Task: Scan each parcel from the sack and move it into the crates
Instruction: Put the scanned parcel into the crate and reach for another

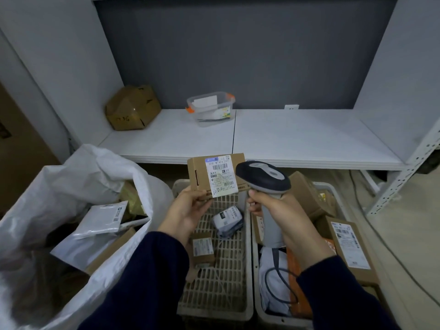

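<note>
While the label faces up, my grip is thin; box held, not yet crated.
My left hand (190,210) pinches the small cardboard parcel (202,172) by its lower edge only, above the left crate (214,294). My right hand (283,217) is wrapped round the scanner (264,177) handle, head just beside the label (220,176). Risks, as I judge them: the pinch slips and the box drops unscanned among sorted parcels, the off-side head misses the barcode, or the cable (281,282) snags in the right crate (273,321).
</note>
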